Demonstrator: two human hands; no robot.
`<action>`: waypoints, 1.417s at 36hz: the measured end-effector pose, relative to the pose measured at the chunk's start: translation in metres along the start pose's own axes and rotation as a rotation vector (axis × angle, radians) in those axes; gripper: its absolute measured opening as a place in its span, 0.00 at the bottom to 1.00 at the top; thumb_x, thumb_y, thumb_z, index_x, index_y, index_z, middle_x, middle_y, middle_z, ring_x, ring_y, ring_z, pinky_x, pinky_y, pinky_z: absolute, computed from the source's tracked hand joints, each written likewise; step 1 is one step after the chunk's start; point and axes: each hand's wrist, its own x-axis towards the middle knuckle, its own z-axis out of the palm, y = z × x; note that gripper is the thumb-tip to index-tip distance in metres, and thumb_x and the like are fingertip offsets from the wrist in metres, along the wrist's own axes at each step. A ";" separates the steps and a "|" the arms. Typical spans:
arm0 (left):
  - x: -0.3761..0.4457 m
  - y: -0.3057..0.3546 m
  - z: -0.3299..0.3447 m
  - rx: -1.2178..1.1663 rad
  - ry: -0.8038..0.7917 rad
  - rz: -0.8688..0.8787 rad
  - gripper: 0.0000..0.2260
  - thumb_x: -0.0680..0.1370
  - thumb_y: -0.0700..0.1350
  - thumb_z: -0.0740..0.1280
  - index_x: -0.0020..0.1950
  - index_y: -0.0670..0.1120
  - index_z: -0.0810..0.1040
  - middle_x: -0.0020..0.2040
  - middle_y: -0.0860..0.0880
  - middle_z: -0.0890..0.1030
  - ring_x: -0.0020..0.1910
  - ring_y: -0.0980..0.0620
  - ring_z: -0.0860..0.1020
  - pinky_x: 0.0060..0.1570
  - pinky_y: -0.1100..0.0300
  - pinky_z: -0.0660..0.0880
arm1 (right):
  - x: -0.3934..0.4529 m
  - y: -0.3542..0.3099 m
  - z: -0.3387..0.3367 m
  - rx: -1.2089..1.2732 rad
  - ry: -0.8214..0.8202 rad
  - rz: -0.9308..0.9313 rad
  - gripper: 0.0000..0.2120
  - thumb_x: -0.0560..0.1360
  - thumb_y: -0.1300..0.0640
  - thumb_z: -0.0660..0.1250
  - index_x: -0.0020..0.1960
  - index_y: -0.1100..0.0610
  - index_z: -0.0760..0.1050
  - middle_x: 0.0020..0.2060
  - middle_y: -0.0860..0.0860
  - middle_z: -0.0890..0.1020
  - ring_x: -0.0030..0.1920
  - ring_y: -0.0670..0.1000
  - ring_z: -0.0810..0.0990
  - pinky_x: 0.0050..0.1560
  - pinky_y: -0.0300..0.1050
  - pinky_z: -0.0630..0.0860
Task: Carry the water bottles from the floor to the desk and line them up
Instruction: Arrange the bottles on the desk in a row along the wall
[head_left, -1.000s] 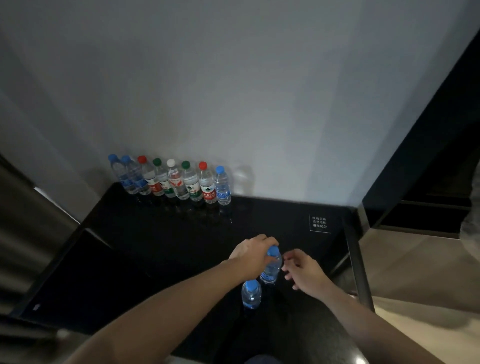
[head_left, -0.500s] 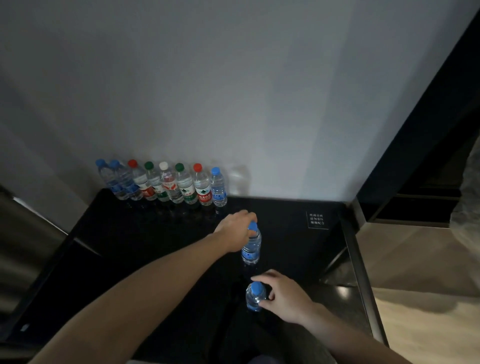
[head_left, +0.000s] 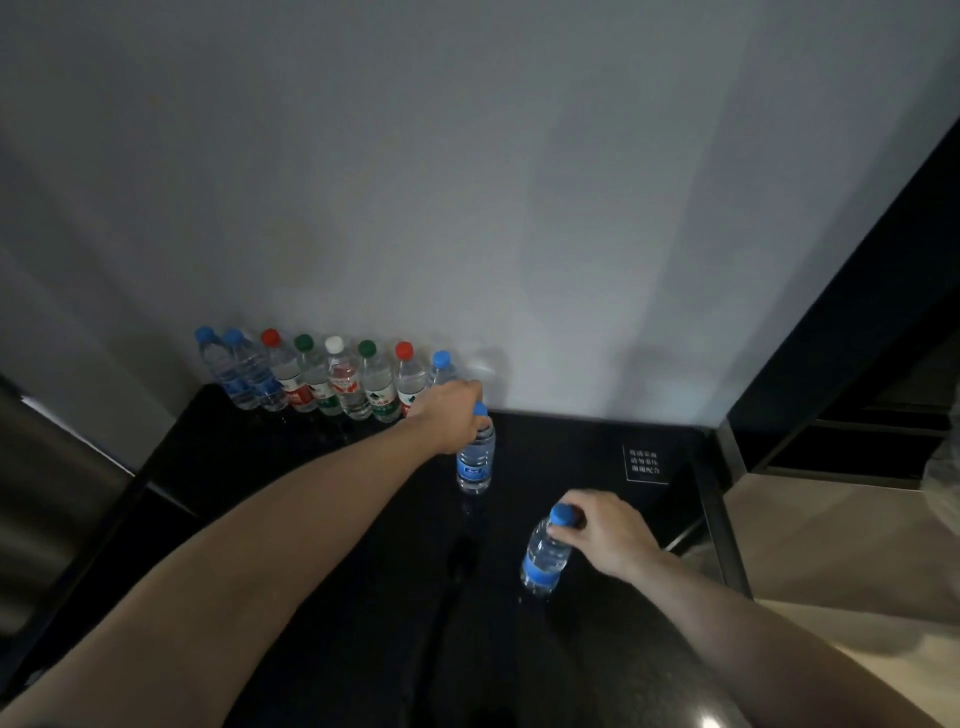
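Several water bottles (head_left: 343, 382) with blue, red, green and white caps stand in a row against the white wall at the back of the black desk (head_left: 322, 519). My left hand (head_left: 452, 410) grips the neck of a blue-capped bottle (head_left: 475, 462), held upright just right of the row's end. My right hand (head_left: 605, 530) holds the cap end of a second blue-capped bottle (head_left: 543, 558), tilted, nearer to me on the desk.
A small white printed label (head_left: 644, 462) lies on the desk at the back right. The desk's right edge (head_left: 719, 514) borders a pale floor (head_left: 831, 545). A dark panel (head_left: 857, 291) rises on the right; a grey surface (head_left: 47, 499) sits on the left.
My left hand has carried its bottle away from me toward the right end of the row. My right hand has closed on the second bottle and tilted it, moving it rightward.
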 end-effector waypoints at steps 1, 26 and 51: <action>0.005 0.000 -0.002 0.018 0.003 -0.004 0.11 0.80 0.52 0.65 0.58 0.47 0.74 0.54 0.47 0.78 0.48 0.47 0.76 0.43 0.53 0.73 | 0.007 0.001 -0.008 0.010 0.013 0.021 0.09 0.74 0.42 0.73 0.49 0.45 0.78 0.41 0.43 0.82 0.42 0.42 0.80 0.45 0.41 0.77; 0.110 -0.027 0.010 0.058 -0.075 -0.035 0.14 0.80 0.53 0.66 0.61 0.47 0.74 0.59 0.47 0.78 0.56 0.45 0.77 0.51 0.51 0.76 | 0.156 -0.003 -0.078 0.001 0.059 0.137 0.09 0.76 0.46 0.71 0.52 0.49 0.79 0.43 0.46 0.81 0.42 0.46 0.79 0.39 0.42 0.74; 0.151 -0.053 0.015 0.017 -0.048 -0.016 0.14 0.79 0.53 0.68 0.61 0.49 0.73 0.56 0.47 0.77 0.51 0.45 0.78 0.41 0.54 0.70 | 0.248 -0.054 -0.065 -0.199 0.025 0.285 0.20 0.79 0.40 0.63 0.39 0.55 0.70 0.36 0.50 0.77 0.38 0.52 0.78 0.31 0.43 0.68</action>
